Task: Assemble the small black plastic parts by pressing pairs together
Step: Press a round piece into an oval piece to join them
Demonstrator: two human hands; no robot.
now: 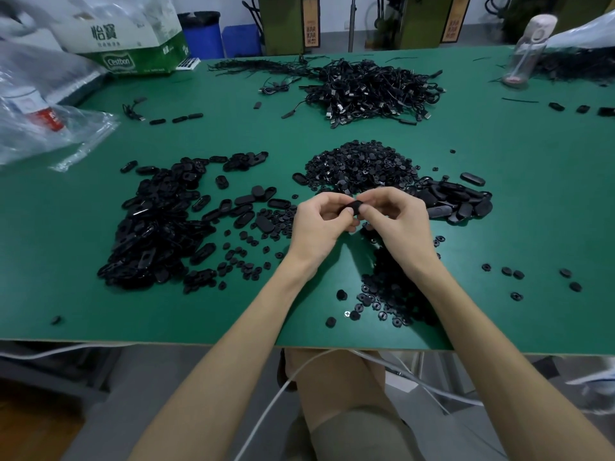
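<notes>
Black plastic piece (355,207), small, pinched from both sides just above the green worktop (499,194). Gripped at its left edge by the thumb and curled fingers of the left hand (321,227), and at its right edge by the fingertips of the right hand (396,217). Both hands clenched on that same piece, knuckles nearly meeting, most likely to squeeze two halves into one. Single part or mated pair between the fingertips: impossible to tell. Held clear of the heaps, probably to allow pressure from opposite sides and a look at the seam.

Stock laid out for short reaches:
- Oval shells (159,221) piled to the left.
- Round discs (361,166) heaped straight ahead.
- Smaller mound of ovals (456,201) just beyond the right hand, perhaps finished ones, not certain.
- Loose discs (389,287) strewn under and beside the right forearm, near enough for picking without leaning.

Farther back, well apart from the work: a tangle of black cables (372,91), a clear bottle (529,51) at the far right, a green-and-white carton (129,38) and plastic bags (40,104) at the far left.

Judged as mid-press on one pair, with plenty of loose stock left to join.
</notes>
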